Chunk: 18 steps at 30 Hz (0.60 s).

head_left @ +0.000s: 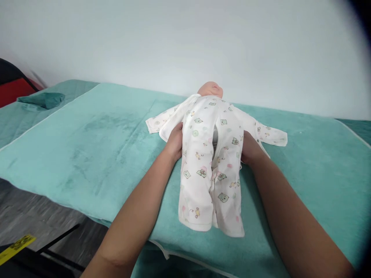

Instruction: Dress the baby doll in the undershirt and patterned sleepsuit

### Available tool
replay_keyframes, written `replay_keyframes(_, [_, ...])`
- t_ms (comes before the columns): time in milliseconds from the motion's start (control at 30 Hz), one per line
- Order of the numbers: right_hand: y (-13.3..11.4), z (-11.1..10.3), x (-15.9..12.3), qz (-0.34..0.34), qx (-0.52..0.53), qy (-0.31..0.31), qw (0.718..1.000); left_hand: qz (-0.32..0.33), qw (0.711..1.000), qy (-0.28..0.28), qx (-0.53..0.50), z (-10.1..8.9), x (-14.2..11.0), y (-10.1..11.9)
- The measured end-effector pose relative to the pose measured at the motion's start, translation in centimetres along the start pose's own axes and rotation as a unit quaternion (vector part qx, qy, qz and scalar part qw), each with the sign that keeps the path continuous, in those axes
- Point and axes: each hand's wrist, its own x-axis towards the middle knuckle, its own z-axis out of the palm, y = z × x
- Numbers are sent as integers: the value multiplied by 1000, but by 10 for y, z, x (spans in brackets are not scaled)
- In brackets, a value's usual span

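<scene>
A baby doll [211, 89] lies on its back, dressed in a white baby top [271, 135] with small animal prints. The top's sleeves spread out to both sides and its front panels hang open. White printed baby pants [198, 154] are held up in front of the doll's body, legs hanging toward me, with a gap between the legs. My left hand [174, 142] is closed on the left side of the pants, fingertips hidden behind the cloth. On the opposite side, my right hand [252, 148] grips the pants, its fingers mostly out of sight.
A green plush cover [101, 135] lies over the table or bed. Behind it rises a pale wall [174, 46]. A red and black object [14, 85] stands at the far left. A black item with a yellow label [19, 249] is at the lower left above the floor.
</scene>
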Motion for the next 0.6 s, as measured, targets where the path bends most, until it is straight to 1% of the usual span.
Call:
replay_keyframes(67, [2, -2, 3, -72, -115, 23, 990, 6, 1000, -9, 5, -1, 0, 0])
replay_keyframes(133, [5, -6, 7, -129, -219, 38, 966, 9, 1000, -23, 1, -3, 1, -1])
replay_keyframes(200, [8, -9, 10, -153, -260, 49, 952, 11, 999, -39, -1, -4, 2, -2])
replay_keyframes(333, [7, -9, 9, -155, -206, 51, 965, 17, 997, -74, 30, -5, 3, -3])
replay_keyframes(400, [4, -7, 8, -143, -170, 46, 974, 17, 995, -80, 48, -4, 3, -1])
replay_keyframes(533, [-1, -1, 7, -87, -91, 36, 991, 23, 996, -62, 61, -1, 2, 1])
replay_keyframes(600, [-2, 3, 7, -78, -74, 38, 994, 30, 996, -46, 68, 0, 3, 1])
